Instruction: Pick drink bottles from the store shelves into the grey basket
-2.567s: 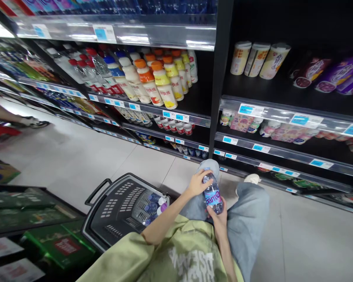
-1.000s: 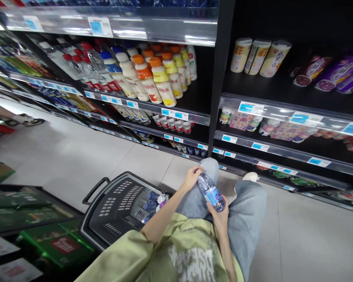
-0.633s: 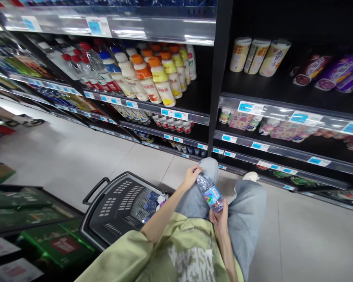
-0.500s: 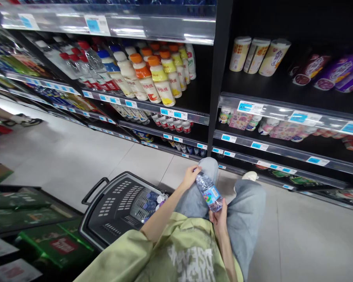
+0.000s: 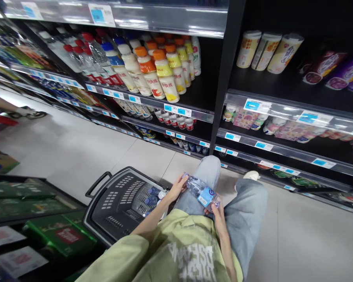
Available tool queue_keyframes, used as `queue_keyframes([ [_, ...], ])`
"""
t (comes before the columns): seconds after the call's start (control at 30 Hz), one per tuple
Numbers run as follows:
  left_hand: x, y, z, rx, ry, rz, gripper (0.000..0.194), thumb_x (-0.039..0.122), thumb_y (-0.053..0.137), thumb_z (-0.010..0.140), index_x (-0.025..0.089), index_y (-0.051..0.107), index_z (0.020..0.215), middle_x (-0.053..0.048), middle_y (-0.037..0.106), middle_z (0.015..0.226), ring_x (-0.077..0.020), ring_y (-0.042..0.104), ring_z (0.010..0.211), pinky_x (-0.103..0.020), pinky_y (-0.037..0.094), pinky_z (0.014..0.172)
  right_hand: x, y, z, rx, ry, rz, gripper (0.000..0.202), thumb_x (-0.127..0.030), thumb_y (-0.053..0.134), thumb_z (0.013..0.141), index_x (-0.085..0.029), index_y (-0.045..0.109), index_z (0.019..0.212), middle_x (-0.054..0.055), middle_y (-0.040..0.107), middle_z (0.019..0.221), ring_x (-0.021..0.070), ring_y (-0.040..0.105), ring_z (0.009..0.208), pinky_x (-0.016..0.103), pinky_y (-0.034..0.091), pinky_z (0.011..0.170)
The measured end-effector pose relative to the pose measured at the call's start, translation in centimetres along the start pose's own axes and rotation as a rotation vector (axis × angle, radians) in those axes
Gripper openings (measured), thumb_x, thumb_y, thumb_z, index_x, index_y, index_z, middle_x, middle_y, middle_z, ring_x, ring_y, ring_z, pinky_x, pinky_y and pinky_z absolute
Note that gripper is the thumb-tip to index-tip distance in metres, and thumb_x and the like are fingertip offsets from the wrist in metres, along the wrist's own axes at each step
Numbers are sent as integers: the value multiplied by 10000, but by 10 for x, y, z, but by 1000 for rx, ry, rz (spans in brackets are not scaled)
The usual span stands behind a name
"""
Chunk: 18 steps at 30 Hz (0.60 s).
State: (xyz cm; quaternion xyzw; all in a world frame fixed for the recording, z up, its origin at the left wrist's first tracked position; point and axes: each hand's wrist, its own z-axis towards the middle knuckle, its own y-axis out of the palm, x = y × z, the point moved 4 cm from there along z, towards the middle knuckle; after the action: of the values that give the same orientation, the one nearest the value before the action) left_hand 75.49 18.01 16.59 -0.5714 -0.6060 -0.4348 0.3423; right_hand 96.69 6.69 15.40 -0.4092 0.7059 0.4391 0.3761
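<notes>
A clear plastic water bottle (image 5: 197, 189) with a blue label lies tilted across my lap, its cap end pointing left. My left hand (image 5: 178, 189) is closed around the cap end. At the base, my right hand (image 5: 217, 209) grips the bottle with the thumb along its side. Just left of my left arm stands a dark shopping basket (image 5: 117, 199) with a slotted wall and a handle. Inside it lie several bottles (image 5: 151, 197) with blue and white caps, partly hidden by my forearm.
Shelves ahead carry several orange- and yellow-capped drink bottles (image 5: 167, 80) and several upright cups (image 5: 270, 53). Green boxed packs (image 5: 62, 235) are stacked at the lower left. Another person's foot (image 5: 32, 112) shows at the far left on the tiled floor (image 5: 73, 152).
The bottle has turned, showing another side of its label, and its cap end has shifted left and slightly down with my left hand. The view has moved slightly.
</notes>
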Motion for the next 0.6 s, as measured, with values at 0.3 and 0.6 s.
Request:
queue_keyframes([
  [0.3, 7, -42, -31, -81, -64, -46, 672, 836, 743, 684, 223, 483, 779, 68, 430, 622, -75, 336, 497, -198, 240, 424, -10, 4, -15, -356, -157, -440, 778, -308, 939, 687, -297, 698, 1427, 104, 712, 1472, 396, 659, 1384, 544, 493, 1224],
  [0.6, 24, -74, -57, -24, 72, 400, 612, 732, 663, 872, 204, 516, 599, 44, 436, 499, -98, 381, 486, -230, 277, 474, 0, 11, -8, -215, -106, -368, 720, -354, 957, 644, -248, 708, 1311, 69, 782, 1244, 303, 739, 1087, 438, 588, 1022],
])
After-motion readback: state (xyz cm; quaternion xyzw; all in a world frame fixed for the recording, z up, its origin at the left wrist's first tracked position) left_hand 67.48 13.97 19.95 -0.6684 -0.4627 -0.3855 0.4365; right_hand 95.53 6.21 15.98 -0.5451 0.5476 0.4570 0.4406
